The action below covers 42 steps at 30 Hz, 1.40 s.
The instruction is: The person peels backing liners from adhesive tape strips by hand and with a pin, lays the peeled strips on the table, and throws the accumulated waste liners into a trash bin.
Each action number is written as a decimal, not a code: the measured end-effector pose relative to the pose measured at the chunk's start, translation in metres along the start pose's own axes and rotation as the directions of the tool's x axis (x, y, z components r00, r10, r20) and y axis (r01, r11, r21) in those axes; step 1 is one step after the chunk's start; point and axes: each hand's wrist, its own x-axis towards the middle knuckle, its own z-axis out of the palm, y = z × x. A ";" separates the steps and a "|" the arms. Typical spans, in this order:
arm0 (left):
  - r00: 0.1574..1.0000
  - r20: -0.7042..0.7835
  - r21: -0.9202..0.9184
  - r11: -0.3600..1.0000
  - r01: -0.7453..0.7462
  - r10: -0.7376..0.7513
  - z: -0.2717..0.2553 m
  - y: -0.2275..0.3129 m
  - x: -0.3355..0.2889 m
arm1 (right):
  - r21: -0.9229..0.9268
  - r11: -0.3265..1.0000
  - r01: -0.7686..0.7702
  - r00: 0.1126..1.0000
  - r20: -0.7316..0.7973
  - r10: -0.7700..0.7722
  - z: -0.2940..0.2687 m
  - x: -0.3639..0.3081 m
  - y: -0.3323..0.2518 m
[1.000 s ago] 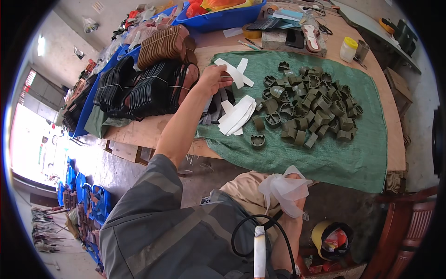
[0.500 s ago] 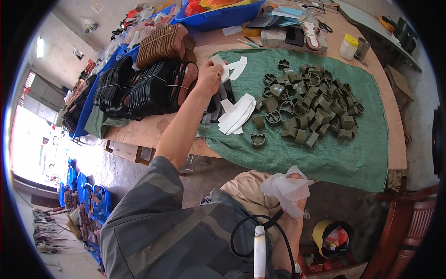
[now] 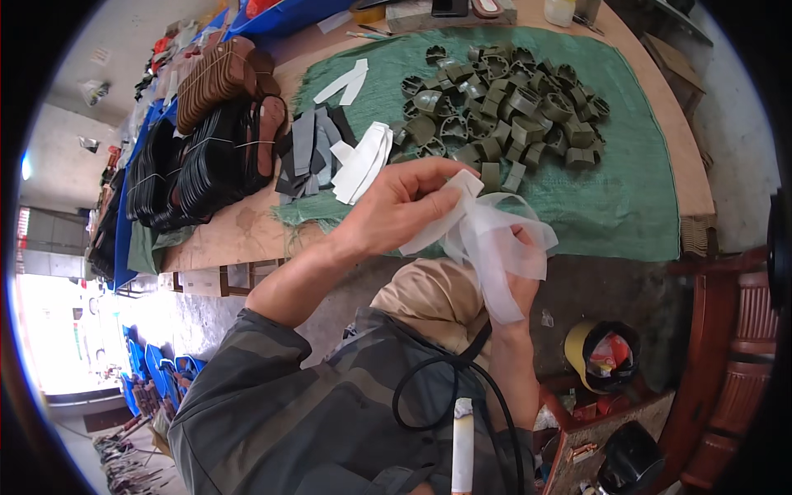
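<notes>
My left hand [image 3: 396,206] pinches a white strip [image 3: 437,229] between thumb and fingers, close in front of my right hand [image 3: 520,285]. Several thin, translucent white strips [image 3: 495,243] are bunched in my right hand, fanning out and covering most of its fingers. Beyond my left hand lies a stack of white strips [image 3: 367,161], with dark grey strips [image 3: 312,148] beside it. Farther back, a few more white strips [image 3: 345,82] rest apart on the green woven cloth [image 3: 610,219]. Olive-green heel-shaped pieces [image 3: 511,99] form a loose heap right of the strips.
Tied bundles of black insoles [image 3: 206,161] and brown insoles [image 3: 216,82] stand at the table's left. A blue bin [image 3: 280,18] is at the back. Below right are a yellow-and-black container [image 3: 586,355] and a wooden chair [image 3: 738,355]. A cigarette [image 3: 463,450] shows close at the bottom.
My left hand has come back from the far strips toward my body, carrying a white strip to my right hand. My right hand still holds its bunch. The view has shifted too.
</notes>
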 end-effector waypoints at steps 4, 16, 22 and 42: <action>1.000 -0.003 -0.029 0.999 -0.026 0.026 0.012 0.000 0.001 | 0.201 0.977 -0.067 0.995 -0.060 0.080 0.001 -0.004 -0.010; 0.997 -0.019 0.083 0.993 0.080 -0.079 0.013 -0.003 0.007 | 0.010 0.997 0.074 0.996 -0.058 -0.073 -0.002 -0.003 -0.005; 0.994 0.007 0.097 0.989 0.109 -0.110 0.017 -0.014 0.009 | -0.035 0.996 0.087 0.993 -0.080 -0.090 -0.003 -0.005 -0.006; 0.910 0.037 -0.691 0.647 0.322 -0.413 0.031 -0.029 -0.001 | 0.510 0.800 -0.316 0.949 0.165 0.270 -0.047 -0.018 0.066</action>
